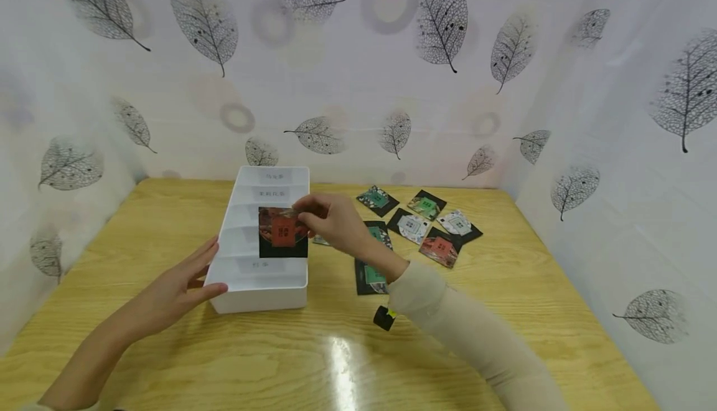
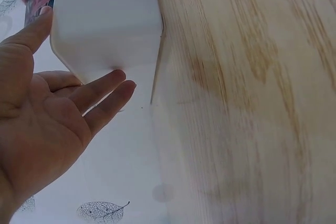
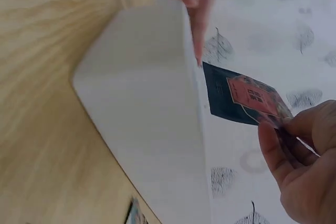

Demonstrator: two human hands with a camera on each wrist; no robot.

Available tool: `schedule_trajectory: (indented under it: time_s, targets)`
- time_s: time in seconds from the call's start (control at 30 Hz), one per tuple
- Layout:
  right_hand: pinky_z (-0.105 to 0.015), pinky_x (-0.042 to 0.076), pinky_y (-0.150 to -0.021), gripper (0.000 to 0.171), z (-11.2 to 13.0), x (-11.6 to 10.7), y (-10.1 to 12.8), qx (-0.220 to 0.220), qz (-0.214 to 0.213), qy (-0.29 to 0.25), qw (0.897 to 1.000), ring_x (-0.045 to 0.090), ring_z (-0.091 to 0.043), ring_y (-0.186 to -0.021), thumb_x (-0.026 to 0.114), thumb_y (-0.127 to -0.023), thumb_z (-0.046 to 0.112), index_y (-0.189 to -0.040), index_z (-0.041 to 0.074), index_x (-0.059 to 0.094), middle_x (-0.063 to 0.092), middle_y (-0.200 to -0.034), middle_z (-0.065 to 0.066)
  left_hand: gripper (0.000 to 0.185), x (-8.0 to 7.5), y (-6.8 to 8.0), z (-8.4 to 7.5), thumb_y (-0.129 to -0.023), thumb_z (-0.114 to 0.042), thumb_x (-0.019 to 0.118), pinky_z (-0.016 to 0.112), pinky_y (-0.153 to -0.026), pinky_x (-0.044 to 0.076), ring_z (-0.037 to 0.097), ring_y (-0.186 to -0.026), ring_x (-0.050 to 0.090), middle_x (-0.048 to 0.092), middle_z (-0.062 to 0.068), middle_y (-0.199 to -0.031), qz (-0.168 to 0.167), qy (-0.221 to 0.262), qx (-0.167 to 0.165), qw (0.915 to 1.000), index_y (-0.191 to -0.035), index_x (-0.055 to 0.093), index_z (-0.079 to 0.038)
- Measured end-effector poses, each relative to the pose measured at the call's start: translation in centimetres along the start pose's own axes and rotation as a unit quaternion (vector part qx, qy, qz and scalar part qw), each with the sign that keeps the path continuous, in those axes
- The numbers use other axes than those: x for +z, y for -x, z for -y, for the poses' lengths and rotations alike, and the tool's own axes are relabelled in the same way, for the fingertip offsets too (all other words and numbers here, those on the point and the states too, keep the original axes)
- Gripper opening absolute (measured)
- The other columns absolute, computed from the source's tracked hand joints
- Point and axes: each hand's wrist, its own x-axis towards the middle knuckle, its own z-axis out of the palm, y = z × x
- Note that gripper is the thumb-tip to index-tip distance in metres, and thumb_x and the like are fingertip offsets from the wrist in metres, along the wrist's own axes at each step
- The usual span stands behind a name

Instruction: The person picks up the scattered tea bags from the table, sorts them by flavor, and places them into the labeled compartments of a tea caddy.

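A white divided box (image 1: pixel 260 299) stands on the table at left of centre, its compartments marked with handwritten labels. Between thumb and fingers my right hand (image 1: pixel 336 224) pinches a red and black tea sachet (image 1: pixel 282 233) by its upper right corner. The sachet hangs upright over the box's nearer compartments and hides part of them; in the right wrist view it shows above the box rim. My left hand (image 1: pixel 170 296) rests on the box's near left side, fingers extended along the outer wall and thumb (image 2: pixel 44 17) at the rim.
Right of the box lie several loose sachets, among them a red one (image 1: pixel 440 247), a light green one (image 1: pixel 427 204) and a white one (image 1: pixel 411 225). Green sachets (image 1: pixel 370 277) lie partly under my right forearm. A small black object (image 1: pixel 383 318) sits nearer. Leaf-print curtains (image 1: pixel 358 87) enclose the table.
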Motion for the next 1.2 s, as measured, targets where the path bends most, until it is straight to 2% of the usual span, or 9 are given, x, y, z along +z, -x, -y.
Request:
schedule_trajectory:
  time_s: [0.1,0.27,0.5,0.7,0.87,0.97,1.2]
  targets:
    - [-0.028,0.057,-0.065,0.016,0.5,1.3,1.1,-0.051,-0.02,0.042,0.998,0.068,-0.014,-0.071,0.067,-0.1,0.001,-0.114,0.0,0.074,0.074,-0.099,-0.01,0.08,0.0,0.0,0.1,-0.103,-0.022,0.067,0.026,-0.089,0.053,0.045,-0.126,0.058,0.009,0.027,-0.169,-0.001,-0.001,0.003,1.0,-0.163,0.018,0.002]
    - [-0.017,0.053,-0.069,0.014,0.9,3.1,2.5,-0.12,-0.039,0.095,0.987,0.066,-0.009,-0.079,0.07,-0.097,-0.002,-0.109,0.002,0.075,0.073,-0.101,-0.008,0.08,0.0,0.0,0.1,-0.103,-0.021,0.067,0.025,-0.088,0.053,0.045,-0.126,0.057,0.01,0.026,-0.169,0.001,-0.001,0.004,1.0,-0.163,0.019,0.0]
    - [-0.011,0.05,-0.073,0.016,1.2,4.3,4.6,-0.194,-0.025,0.137,0.971,0.065,-0.009,-0.083,0.068,-0.096,-0.005,-0.109,0.001,0.074,0.071,-0.099,-0.008,0.079,0.0,0.1,0.2,-0.103,-0.019,0.067,0.025,-0.089,0.052,0.046,-0.125,0.057,0.011,0.029,-0.168,0.003,-0.006,0.015,0.9999,-0.162,0.019,0.004]
    - [-0.014,0.05,-0.069,0.018,1.6,4.9,6.2,-0.218,-0.008,0.163,0.962,0.064,-0.008,-0.085,0.069,-0.094,-0.007,-0.109,0.001,0.074,0.07,-0.101,-0.007,0.079,0.0,0.1,0.3,-0.103,-0.017,0.067,0.026,-0.09,0.053,0.044,-0.124,0.059,0.012,0.027,-0.168,-0.003,-0.011,0.035,0.9993,-0.163,0.02,0.003]
    - [-0.008,0.047,-0.081,0.02,1.6,5.4,6.9,-0.247,0.007,0.203,0.947,0.068,-0.011,-0.092,0.071,-0.092,-0.008,-0.11,0.001,0.076,0.071,-0.104,-0.006,0.078,0.1,0.2,0.6,-0.101,-0.013,0.068,0.025,-0.088,0.053,0.038,-0.12,0.061,0.014,0.027,-0.168,-0.011,-0.013,0.056,0.9983,-0.162,0.022,0.003]
    - [-0.008,0.046,-0.086,0.022,1.5,5.7,7.1,-0.253,0.017,0.224,0.941,0.07,-0.014,-0.093,0.072,-0.091,-0.008,-0.11,0.002,0.076,0.071,-0.105,-0.006,0.078,0.1,0.3,0.7,-0.102,-0.011,0.068,0.022,-0.089,0.052,0.04,-0.123,0.058,0.013,0.027,-0.168,-0.009,-0.007,0.059,0.9982,-0.162,0.021,0.005]
    - [-0.012,0.048,-0.091,0.026,0.9,5.9,7.2,-0.239,0.038,0.237,0.941,0.071,-0.018,-0.1,0.071,-0.092,-0.009,-0.115,0.001,0.075,0.072,-0.112,-0.009,0.079,-0.1,0.4,0.8,-0.103,-0.01,0.065,0.02,-0.089,0.05,0.05,-0.128,0.053,0.009,0.027,-0.169,0.007,0.018,0.055,0.9983,-0.163,0.015,0.004]
